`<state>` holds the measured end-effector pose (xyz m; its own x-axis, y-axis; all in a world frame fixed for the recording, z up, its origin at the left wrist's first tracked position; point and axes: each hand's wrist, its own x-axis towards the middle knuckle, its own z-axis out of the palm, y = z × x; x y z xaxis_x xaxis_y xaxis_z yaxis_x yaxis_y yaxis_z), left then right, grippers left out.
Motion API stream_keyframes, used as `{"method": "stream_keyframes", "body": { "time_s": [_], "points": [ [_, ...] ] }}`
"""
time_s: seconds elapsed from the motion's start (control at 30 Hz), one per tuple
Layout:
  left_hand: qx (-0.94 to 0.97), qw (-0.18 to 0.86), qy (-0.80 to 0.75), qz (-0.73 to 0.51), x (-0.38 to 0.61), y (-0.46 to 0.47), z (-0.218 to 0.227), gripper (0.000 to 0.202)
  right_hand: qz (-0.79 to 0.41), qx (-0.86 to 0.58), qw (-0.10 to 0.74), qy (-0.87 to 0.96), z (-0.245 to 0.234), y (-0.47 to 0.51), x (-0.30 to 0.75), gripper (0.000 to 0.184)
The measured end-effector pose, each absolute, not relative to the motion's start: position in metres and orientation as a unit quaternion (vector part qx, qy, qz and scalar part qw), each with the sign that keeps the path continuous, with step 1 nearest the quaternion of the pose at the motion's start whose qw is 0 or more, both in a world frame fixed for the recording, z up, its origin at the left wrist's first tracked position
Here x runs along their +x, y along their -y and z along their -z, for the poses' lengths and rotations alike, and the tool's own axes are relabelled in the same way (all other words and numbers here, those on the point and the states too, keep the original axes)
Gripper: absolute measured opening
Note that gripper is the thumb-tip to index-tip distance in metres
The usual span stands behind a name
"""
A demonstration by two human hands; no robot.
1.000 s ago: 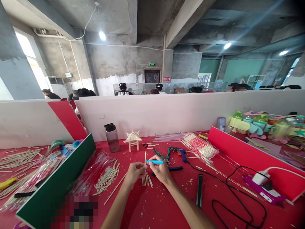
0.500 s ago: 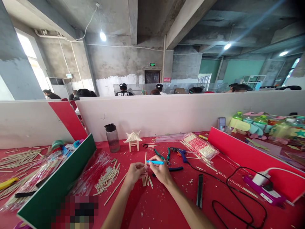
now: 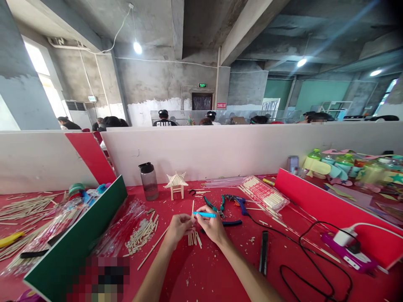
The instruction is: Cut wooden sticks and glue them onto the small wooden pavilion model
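Note:
My left hand (image 3: 178,229) pinches a thin wooden stick (image 3: 192,208) and holds it upright over the red table (image 3: 201,272). My right hand (image 3: 212,224) grips a light blue pen (image 3: 204,214) with its tip against that stick. Under both hands lies a small row of cut sticks (image 3: 194,238). A little stick pavilion (image 3: 176,183) stands behind them, near the white partition.
A grey bottle (image 3: 149,181) stands back left. Green pliers (image 3: 214,205), a blue glue gun (image 3: 239,203) with its black cable (image 3: 315,260), a black knife (image 3: 263,251) and a bag of sticks (image 3: 264,193) lie to the right. Loose sticks (image 3: 141,235) and a green divider (image 3: 75,247) sit left.

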<state>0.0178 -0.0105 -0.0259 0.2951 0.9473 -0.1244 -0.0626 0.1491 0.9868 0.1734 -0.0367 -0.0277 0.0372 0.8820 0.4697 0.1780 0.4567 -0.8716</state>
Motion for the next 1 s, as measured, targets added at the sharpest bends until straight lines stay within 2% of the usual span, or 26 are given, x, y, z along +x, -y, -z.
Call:
{"method": "stream_keyframes", "body": {
  "time_s": [0.63,0.87,1.0],
  "points": [
    [0.503,0.624,-0.438,-0.407,0.0175,0.012,0.0225,0.044,-0.292,-0.434,0.589,0.616,0.0287,0.0368,0.1752,0.026],
    [0.509,0.62,-0.436,-0.408,0.0173,0.01,0.0268,0.047,-0.288,-0.431,0.576,0.632,0.0282,0.0369,0.1744,0.024],
    [0.507,0.619,-0.436,-0.412,0.0176,0.0097,0.0272,0.049,-0.306,-0.423,0.598,0.608,0.0311,0.0346,0.1753,0.029]
  ]
}}
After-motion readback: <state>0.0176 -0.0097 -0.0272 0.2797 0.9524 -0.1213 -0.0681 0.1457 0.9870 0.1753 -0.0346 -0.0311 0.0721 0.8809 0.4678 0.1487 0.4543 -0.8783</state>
